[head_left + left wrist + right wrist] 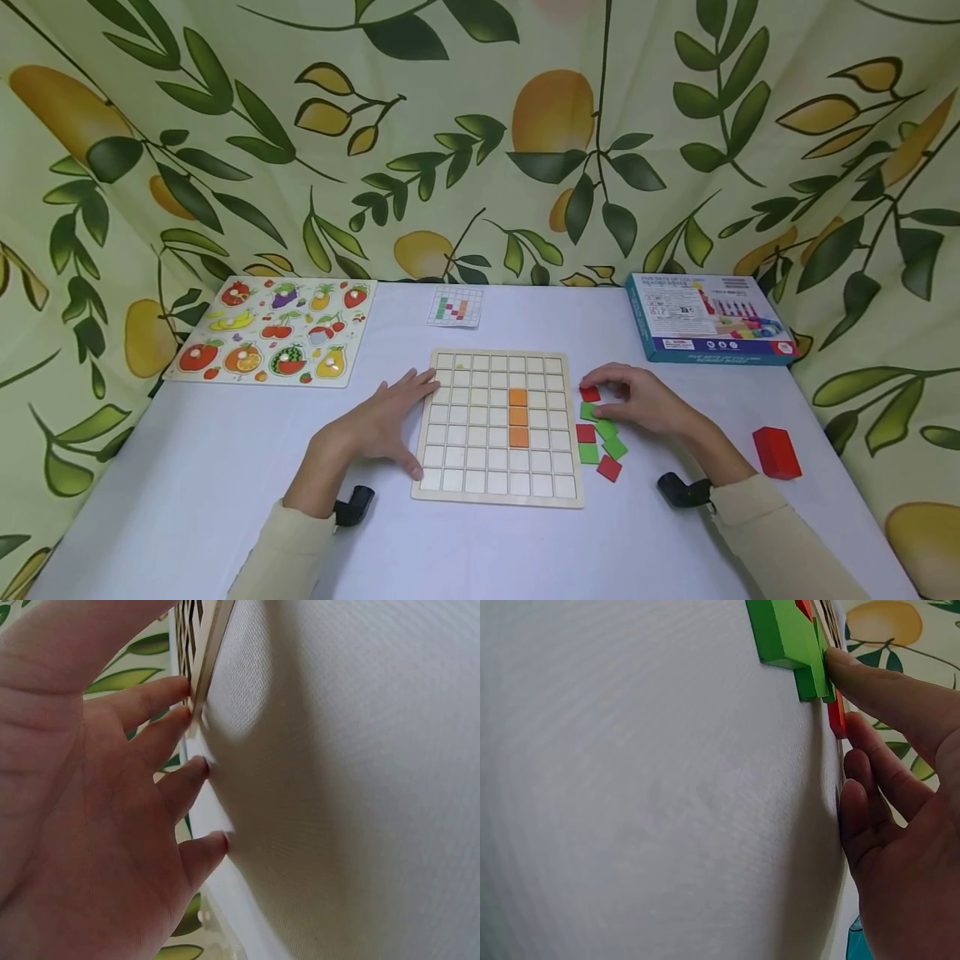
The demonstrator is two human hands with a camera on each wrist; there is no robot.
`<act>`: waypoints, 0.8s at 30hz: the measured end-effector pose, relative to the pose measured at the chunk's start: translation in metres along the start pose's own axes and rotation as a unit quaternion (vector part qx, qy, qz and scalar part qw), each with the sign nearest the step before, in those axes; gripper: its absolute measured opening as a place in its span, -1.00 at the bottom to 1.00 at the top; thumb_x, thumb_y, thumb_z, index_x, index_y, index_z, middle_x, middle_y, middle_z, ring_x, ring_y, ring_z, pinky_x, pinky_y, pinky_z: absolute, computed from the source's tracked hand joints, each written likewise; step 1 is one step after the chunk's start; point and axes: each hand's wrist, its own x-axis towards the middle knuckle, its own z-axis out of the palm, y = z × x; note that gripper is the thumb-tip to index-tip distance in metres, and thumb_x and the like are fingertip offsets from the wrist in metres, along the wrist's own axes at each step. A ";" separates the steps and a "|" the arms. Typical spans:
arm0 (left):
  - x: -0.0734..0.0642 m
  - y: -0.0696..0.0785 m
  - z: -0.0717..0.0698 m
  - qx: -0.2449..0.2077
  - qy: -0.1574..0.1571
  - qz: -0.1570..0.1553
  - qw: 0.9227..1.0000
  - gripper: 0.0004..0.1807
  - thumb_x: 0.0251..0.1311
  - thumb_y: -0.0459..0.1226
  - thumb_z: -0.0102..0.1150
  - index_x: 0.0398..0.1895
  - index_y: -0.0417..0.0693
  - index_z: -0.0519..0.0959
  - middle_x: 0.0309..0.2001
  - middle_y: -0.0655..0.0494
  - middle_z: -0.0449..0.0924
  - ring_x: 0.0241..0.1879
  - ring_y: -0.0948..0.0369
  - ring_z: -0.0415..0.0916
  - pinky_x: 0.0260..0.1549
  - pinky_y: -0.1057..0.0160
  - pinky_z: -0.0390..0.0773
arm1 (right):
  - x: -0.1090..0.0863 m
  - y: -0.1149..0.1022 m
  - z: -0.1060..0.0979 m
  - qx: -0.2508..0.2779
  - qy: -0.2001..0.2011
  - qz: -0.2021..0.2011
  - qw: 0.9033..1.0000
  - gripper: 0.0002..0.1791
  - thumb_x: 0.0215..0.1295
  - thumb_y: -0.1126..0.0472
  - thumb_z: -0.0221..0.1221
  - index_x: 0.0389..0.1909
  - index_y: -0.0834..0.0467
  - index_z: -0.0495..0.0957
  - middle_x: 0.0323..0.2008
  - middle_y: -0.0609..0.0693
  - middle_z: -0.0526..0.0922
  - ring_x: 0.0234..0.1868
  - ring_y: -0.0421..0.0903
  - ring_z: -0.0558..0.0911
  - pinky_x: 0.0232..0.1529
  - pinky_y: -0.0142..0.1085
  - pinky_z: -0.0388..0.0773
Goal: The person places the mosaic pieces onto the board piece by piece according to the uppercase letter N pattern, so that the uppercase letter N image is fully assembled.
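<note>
A wooden grid board (495,502) lies in the middle of the white table, with three orange square tiles (518,417) in one column. My left hand (378,421) is spread along the board's left side, fingertips and thumb at its rim. To the right of the board lies a loose cluster of green tiles (588,454) and red tiles (609,468). Over its far end is my right hand (645,402), the index fingertip at a red tile (836,718) and the thumb on a green one. The right wrist view shows its other fingers bent beside the tiles.
A small card (455,307) with a coloured grid pattern lies behind the board. At the back left is a fruit puzzle board (262,333); at the back right, a boxed set (712,318). A red block (777,452) sits right of the right forearm.
</note>
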 end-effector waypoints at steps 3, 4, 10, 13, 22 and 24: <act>0.000 0.001 -0.001 -0.002 0.000 0.001 1.000 0.41 -0.49 -0.05 0.79 0.59 -0.01 0.19 0.68 0.11 -0.06 0.70 -0.03 -0.23 0.64 -0.27 -0.16 | 0.001 -0.001 0.000 -0.007 -0.002 0.004 1.000 -0.56 0.15 0.16 0.47 0.09 -0.05 0.69 0.10 -0.04 0.72 0.13 -0.04 0.55 0.08 -0.45 0.53; -0.001 0.001 -0.001 -0.002 0.000 0.001 1.000 0.41 -0.49 -0.05 0.79 0.59 -0.01 0.19 0.68 0.11 -0.06 0.70 -0.03 -0.23 0.64 -0.27 -0.15 | 0.001 -0.001 0.000 -0.010 -0.003 0.007 1.000 -0.56 0.15 0.16 0.47 0.09 -0.05 0.69 0.09 -0.04 0.72 0.13 -0.05 0.56 0.08 -0.45 0.52; -0.001 0.001 -0.001 -0.001 0.001 0.000 1.000 0.41 -0.49 -0.05 0.79 0.59 0.00 0.19 0.69 0.12 -0.06 0.70 -0.03 -0.23 0.64 -0.26 -0.15 | 0.002 -0.001 -0.002 -0.026 -0.010 0.010 1.000 -0.59 0.18 0.16 0.46 0.07 -0.04 0.70 0.06 -0.04 0.73 0.06 -0.07 0.54 -0.03 -0.46 0.49; 0.000 0.001 -0.001 0.000 0.003 0.002 1.000 0.41 -0.50 -0.04 0.79 0.59 -0.01 0.19 0.69 0.12 -0.06 0.70 -0.03 -0.23 0.64 -0.27 -0.15 | 0.003 -0.001 -0.002 -0.024 -0.008 0.004 1.000 -0.63 0.17 0.19 0.46 0.03 -0.05 0.72 0.03 -0.04 0.74 0.05 -0.07 0.54 -0.05 -0.46 0.50; 0.001 0.001 -0.002 0.000 0.002 0.000 1.000 0.42 -0.52 -0.03 0.80 0.59 -0.01 0.19 0.69 0.11 -0.06 0.70 -0.04 -0.23 0.64 -0.27 -0.16 | 0.005 -0.005 -0.003 -0.019 0.001 -0.001 1.000 -0.69 0.13 0.26 0.48 -0.08 -0.04 0.78 -0.05 -0.05 0.69 -0.01 -0.11 0.52 -0.14 -0.49 0.54; 0.000 0.002 -0.001 -0.003 0.001 -0.006 1.000 0.41 -0.51 -0.03 0.79 0.59 0.00 0.20 0.69 0.12 -0.06 0.70 -0.03 -0.23 0.64 -0.26 -0.16 | 0.004 -0.005 -0.002 -0.019 0.000 -0.001 1.000 -0.69 0.12 0.29 0.47 -0.09 -0.01 0.79 -0.05 -0.03 0.68 0.00 -0.08 0.52 -0.15 -0.50 0.55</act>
